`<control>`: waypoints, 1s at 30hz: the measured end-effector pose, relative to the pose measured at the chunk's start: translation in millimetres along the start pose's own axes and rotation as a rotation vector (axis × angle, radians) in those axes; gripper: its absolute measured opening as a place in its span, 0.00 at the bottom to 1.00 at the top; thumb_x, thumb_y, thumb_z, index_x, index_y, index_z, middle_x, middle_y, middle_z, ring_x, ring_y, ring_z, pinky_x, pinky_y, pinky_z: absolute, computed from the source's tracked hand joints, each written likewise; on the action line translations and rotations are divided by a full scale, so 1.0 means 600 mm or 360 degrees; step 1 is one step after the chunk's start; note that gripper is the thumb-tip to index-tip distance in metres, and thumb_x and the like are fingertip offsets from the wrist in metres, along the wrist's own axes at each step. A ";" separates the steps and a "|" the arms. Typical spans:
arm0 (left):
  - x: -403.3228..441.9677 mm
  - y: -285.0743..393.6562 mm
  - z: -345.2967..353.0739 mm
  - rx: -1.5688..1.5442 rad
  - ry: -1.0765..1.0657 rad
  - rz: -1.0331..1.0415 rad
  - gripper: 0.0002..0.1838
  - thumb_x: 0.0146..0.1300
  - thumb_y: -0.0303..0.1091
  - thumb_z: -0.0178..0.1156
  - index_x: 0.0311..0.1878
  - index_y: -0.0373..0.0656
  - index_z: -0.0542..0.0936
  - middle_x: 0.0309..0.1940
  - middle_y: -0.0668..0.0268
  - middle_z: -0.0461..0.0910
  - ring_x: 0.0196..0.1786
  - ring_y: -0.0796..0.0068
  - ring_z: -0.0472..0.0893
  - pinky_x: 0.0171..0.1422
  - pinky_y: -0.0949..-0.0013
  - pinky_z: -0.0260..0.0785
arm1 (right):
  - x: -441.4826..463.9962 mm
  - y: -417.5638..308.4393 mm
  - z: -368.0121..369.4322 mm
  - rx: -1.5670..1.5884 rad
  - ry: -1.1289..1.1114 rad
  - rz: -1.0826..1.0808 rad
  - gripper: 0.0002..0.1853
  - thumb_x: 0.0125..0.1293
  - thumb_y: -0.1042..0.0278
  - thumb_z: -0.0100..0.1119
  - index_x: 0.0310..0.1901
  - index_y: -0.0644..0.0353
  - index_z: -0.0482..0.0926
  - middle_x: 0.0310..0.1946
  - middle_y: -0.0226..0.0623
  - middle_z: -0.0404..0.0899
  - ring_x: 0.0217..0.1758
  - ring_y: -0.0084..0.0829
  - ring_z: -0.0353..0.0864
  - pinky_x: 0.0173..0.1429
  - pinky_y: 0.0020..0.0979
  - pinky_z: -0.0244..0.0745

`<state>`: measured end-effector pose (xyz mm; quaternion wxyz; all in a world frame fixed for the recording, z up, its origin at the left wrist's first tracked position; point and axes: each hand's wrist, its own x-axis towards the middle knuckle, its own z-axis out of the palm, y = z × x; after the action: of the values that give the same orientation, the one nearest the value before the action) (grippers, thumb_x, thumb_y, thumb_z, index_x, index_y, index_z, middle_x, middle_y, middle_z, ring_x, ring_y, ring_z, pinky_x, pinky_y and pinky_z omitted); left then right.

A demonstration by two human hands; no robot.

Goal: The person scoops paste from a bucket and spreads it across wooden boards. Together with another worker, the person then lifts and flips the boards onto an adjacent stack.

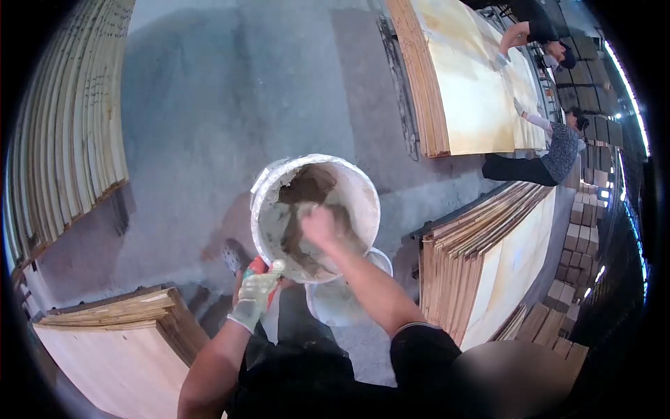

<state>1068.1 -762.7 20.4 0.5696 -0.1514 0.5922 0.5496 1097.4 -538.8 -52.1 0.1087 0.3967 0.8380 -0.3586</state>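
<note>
A white bucket (372, 202) with a brownish-grey paste (307, 187) stuck inside is tilted so that its opening faces me. My left hand (257, 292), in a light glove with some red on it, grips the bucket's near rim at the lower left. Inside the bucket is my right hand (320, 226), bare and curled, slightly blurred; what its fingers hold, if anything, is hidden. A second white bucket (335, 305) stands below, partly covered by the first bucket and my right forearm.
Stacks of thin wood sheets stand at the left (70, 119), lower left (105, 349), right (481, 265) and upper right (467, 77). Two people (562, 150) (537, 28) touch the upper-right stack. Grey floor (230, 91) lies between the stacks.
</note>
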 end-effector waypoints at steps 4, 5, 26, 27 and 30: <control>-0.013 -0.009 0.006 -0.0480 -0.0067 0.0024 0.30 0.70 0.35 0.64 0.74 0.51 0.68 0.56 0.69 0.80 0.46 0.77 0.80 0.50 0.66 0.77 | 0.073 0.016 0.048 -0.0393 0.0125 0.0064 0.09 0.58 0.71 0.60 0.29 0.68 0.86 0.33 0.58 0.85 0.38 0.53 0.87 0.46 0.46 0.84; -0.012 -0.010 0.003 -0.0590 -0.0072 0.0021 0.29 0.70 0.36 0.64 0.73 0.51 0.68 0.55 0.69 0.80 0.46 0.77 0.80 0.49 0.66 0.77 | 0.053 0.011 0.073 -0.0697 -0.0058 -0.0158 0.08 0.57 0.71 0.61 0.30 0.65 0.87 0.32 0.55 0.86 0.38 0.53 0.88 0.46 0.46 0.84; -0.008 0.008 0.015 -0.0165 0.0059 0.0112 0.19 0.71 0.36 0.63 0.60 0.38 0.75 0.47 0.62 0.81 0.44 0.72 0.82 0.44 0.68 0.78 | -0.025 -0.007 -0.059 -0.0346 -0.0453 0.0149 0.15 0.63 0.60 0.57 0.35 0.63 0.87 0.38 0.57 0.85 0.46 0.56 0.86 0.55 0.50 0.80; -0.004 -0.002 0.012 0.0017 0.0106 0.0094 0.19 0.72 0.36 0.62 0.61 0.39 0.74 0.48 0.62 0.81 0.45 0.72 0.81 0.44 0.67 0.78 | 0.003 -0.004 -0.079 -0.0435 -0.0317 0.0191 0.18 0.64 0.60 0.54 0.39 0.66 0.86 0.39 0.59 0.85 0.47 0.56 0.85 0.57 0.50 0.79; 0.015 -0.049 -0.007 -0.0012 0.0033 0.0194 0.26 0.71 0.38 0.64 0.71 0.50 0.70 0.52 0.69 0.81 0.43 0.78 0.81 0.46 0.69 0.77 | 0.095 0.074 -0.045 -0.0951 -0.0449 0.0164 0.18 0.63 0.60 0.54 0.46 0.61 0.87 0.51 0.52 0.85 0.55 0.49 0.85 0.60 0.44 0.80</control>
<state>1086.8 -772.4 -2.1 0.5284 -0.1228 0.6041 0.5837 1095.4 -467.8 -82.1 0.3532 0.3356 0.8616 -0.1425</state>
